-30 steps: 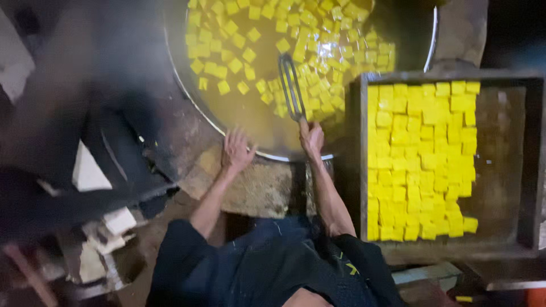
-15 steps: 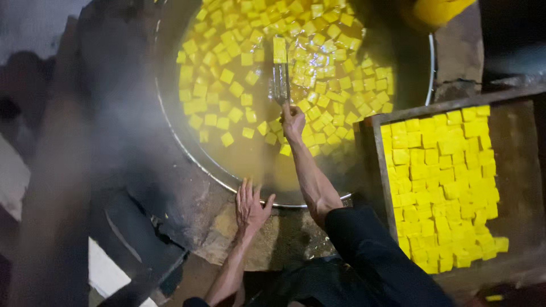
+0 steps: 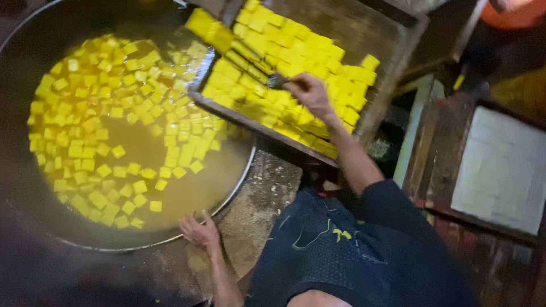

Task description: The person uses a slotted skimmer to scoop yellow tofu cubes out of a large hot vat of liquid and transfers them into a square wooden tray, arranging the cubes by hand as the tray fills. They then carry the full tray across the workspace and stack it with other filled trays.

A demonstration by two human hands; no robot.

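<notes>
A large round metal pan (image 3: 239, 176) holds yellow liquid with several yellow cubes (image 3: 114, 119) floating in it. My left hand (image 3: 199, 230) rests flat on the pan's near rim, fingers spread. My right hand (image 3: 310, 94) is over a wooden tray (image 3: 392, 74) packed with yellow cubes (image 3: 273, 62), and it grips the handle of a metal utensil (image 3: 278, 81) whose head lies among those cubes. The tray's left end overlaps the pan's right edge.
A stone or concrete ledge (image 3: 259, 210) runs between me and the pan. To the right stand a pale board (image 3: 503, 170) in a wooden frame and a light upright post (image 3: 412, 131). An orange object (image 3: 515, 14) sits at the top right corner.
My right hand has swung with the utensil from the middle of the pan over to the tray of cubes. My left hand stays on the pan's rim. The view has shifted.
</notes>
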